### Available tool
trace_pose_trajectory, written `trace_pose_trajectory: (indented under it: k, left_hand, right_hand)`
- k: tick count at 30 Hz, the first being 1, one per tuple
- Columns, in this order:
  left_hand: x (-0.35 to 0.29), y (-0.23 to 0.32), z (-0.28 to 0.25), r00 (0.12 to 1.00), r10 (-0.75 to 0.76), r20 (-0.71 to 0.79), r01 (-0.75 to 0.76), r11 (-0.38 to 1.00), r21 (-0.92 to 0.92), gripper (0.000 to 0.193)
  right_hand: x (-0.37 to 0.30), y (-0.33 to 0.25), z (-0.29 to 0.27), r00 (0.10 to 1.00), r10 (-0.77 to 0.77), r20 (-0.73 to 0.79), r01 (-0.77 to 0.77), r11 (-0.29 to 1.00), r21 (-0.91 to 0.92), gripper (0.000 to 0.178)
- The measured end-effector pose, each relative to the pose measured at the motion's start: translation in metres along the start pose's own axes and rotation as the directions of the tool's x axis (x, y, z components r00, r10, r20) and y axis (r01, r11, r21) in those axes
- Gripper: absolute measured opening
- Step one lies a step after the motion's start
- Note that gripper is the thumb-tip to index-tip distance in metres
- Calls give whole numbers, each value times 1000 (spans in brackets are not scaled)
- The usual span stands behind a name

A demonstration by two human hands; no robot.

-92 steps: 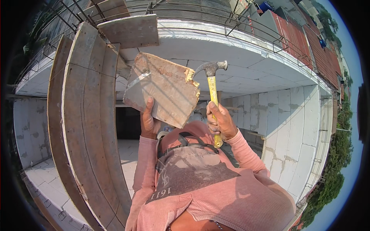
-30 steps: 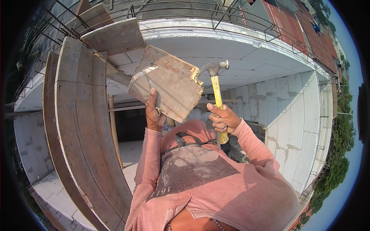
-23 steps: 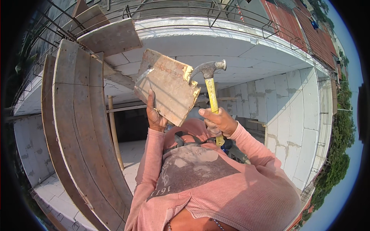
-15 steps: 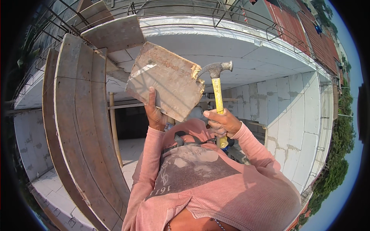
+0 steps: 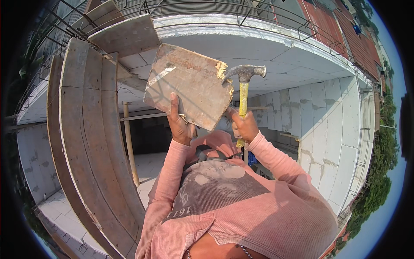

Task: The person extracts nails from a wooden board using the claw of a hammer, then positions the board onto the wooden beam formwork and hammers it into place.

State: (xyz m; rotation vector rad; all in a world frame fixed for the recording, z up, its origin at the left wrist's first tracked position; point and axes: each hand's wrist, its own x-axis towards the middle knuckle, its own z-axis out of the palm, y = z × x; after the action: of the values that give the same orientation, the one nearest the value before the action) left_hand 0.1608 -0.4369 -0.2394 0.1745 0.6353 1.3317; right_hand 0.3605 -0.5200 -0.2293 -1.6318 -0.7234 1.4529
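Observation:
My left hand (image 5: pixel 181 125) grips a piece of brown board (image 5: pixel 189 88) by its lower left edge, thumb on the face and the other fingers hidden behind. The board is tilted, with a pale streak on it and a splintered yellowish right edge. Wrapped round the yellow handle of a claw hammer (image 5: pixel 243 93), my right hand (image 5: pixel 244 124) holds it upright. The hammer's claw meets the splintered edge near the board's upper right, and its striking face points right.
Long curved-looking brown boards (image 5: pixel 88 129) stand at the left. Another board (image 5: pixel 127 36) rests on the white slab edge (image 5: pixel 241 36) beyond, with steel rebar (image 5: pixel 276 21) above it. A grey block wall (image 5: pixel 319 112) rises at the right, and a wooden pole (image 5: pixel 128 146) stands behind the boards.
The hammer has shifted slightly right and up, its claw now overlapping the board's splintered edge. My right hand has moved up and left. The board has moved a little to the right.

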Motion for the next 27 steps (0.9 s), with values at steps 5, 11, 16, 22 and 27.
trace_pose_trajectory:
  k: [5, 11, 16, 22, 27]
  left_hand:
    - [0, -18, 37, 994, 84, -70, -71, 984, 163, 63]
    - [13, -41, 30, 968, -56, -247, 99, 981, 166, 57]
    - [15, -22, 10, 997, -38, -71, 51, 981, 189, 58]
    - [19, 3, -5, 976, -198, 94, 187, 976, 114, 59]
    - [16, 3, -4, 967, -209, 148, 169, 955, 242, 59]
  right_hand:
    - [85, 47, -47, 857, -481, -182, 323, 779, -538, 22]
    - [97, 53, -61, 666, -740, 91, 383, 234, -894, 21]
    - [57, 24, -22, 717, -686, -128, 501, 634, -589, 35]
    - [27, -37, -12, 936, -318, -151, 350, 889, 295, 62]
    - [18, -41, -17, 982, -188, 4, 182, 957, 225, 73]
